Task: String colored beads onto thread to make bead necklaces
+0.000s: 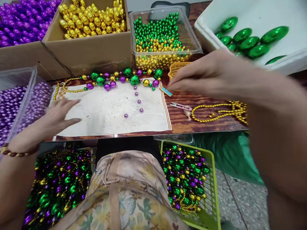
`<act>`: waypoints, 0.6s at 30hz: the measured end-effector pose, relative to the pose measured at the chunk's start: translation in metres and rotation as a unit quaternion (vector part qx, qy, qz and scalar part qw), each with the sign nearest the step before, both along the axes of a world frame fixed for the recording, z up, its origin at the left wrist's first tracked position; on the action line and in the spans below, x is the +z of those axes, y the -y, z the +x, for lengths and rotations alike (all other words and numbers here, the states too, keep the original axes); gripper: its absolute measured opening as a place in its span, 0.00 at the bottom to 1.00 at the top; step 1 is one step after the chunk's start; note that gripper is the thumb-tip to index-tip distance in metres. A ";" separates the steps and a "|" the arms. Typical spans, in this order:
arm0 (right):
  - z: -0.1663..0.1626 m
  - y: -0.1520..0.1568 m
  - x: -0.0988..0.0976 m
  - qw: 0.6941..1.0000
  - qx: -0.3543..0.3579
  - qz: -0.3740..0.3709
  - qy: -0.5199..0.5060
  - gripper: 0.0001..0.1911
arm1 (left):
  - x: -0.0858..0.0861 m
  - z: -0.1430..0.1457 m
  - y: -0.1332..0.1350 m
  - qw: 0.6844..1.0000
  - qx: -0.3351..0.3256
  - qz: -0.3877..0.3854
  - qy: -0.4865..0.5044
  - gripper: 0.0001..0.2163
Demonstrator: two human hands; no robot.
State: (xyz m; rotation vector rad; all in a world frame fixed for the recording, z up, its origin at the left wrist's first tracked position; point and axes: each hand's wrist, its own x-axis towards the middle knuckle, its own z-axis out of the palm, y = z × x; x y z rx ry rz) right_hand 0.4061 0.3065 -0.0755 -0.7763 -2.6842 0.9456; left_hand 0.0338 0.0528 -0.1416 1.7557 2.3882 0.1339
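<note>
On a brown wood-grained tabletop (178, 126), a strand of shiny green, purple and gold beads (134, 80) lies along a white cloth (105, 118)'s far edge. The left hand (56, 115) spreads empty over the cloth; whether the right hand (213, 75), near an orange plastic basket (177, 67), grasps anything cannot be told.

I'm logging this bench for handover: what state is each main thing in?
Left hand: open
Right hand: blurred, grip unclear
White cloth: spread out, specked
Pink snips: blades apart
Cardboard box: open, well filled
Clear back tub: open, part-filled
White foam box: open, part-filled
Lime basket: holding strung beads
</note>
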 end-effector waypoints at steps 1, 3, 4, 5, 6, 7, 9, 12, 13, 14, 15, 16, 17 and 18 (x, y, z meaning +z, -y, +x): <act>-0.014 0.004 -0.002 0.999 0.042 0.027 0.015 0.07 | 0.004 0.027 -0.017 0.991 -0.058 0.024 0.116 0.34; -0.041 0.013 -0.011 0.991 0.111 0.068 0.030 0.07 | 0.005 0.082 -0.052 0.940 -0.118 0.083 0.311 0.28; -0.052 0.016 -0.015 0.989 0.123 0.072 0.027 0.07 | 0.002 0.106 -0.070 0.910 -0.134 0.113 0.374 0.25; -0.059 0.018 -0.020 0.991 0.118 0.066 0.017 0.08 | -0.003 0.126 -0.086 0.882 -0.148 0.131 0.428 0.24; -0.063 0.019 -0.023 0.993 0.107 0.057 0.008 0.09 | -0.010 0.142 -0.101 0.854 -0.154 0.146 0.475 0.22; -0.064 0.019 -0.026 0.994 0.098 0.045 0.002 0.10 | -0.016 0.154 -0.114 0.831 -0.149 0.160 0.512 0.20; -0.056 0.014 -0.031 0.996 0.093 0.002 -0.005 0.12 | -0.025 0.164 -0.130 0.810 -0.124 0.160 0.551 0.16; -0.036 -0.003 -0.046 0.990 0.100 -0.101 -0.004 0.14 | -0.023 0.155 -0.129 0.821 -0.079 0.134 0.550 0.11; -0.030 -0.010 -0.054 0.988 0.087 -0.125 -0.005 0.14 | -0.019 0.150 -0.123 0.829 -0.073 0.123 0.541 0.11; -0.027 -0.017 -0.066 0.989 0.060 -0.133 -0.007 0.15 | -0.014 0.144 -0.116 0.837 -0.071 0.108 0.532 0.11; -0.026 -0.023 -0.079 0.992 0.025 -0.126 -0.003 0.15 | -0.011 0.138 -0.108 0.844 -0.077 0.081 0.524 0.11; -0.028 -0.027 -0.093 0.994 -0.014 -0.104 0.005 0.14 | -0.009 0.133 -0.100 0.850 -0.091 0.044 0.517 0.11; -0.033 -0.029 -0.109 0.996 -0.042 -0.075 0.026 0.13 | -0.009 0.129 -0.093 0.854 -0.110 0.000 0.508 0.11; -0.039 -0.029 -0.124 0.996 -0.049 -0.045 0.060 0.11 | -0.013 0.125 -0.087 0.857 -0.132 -0.041 0.497 0.12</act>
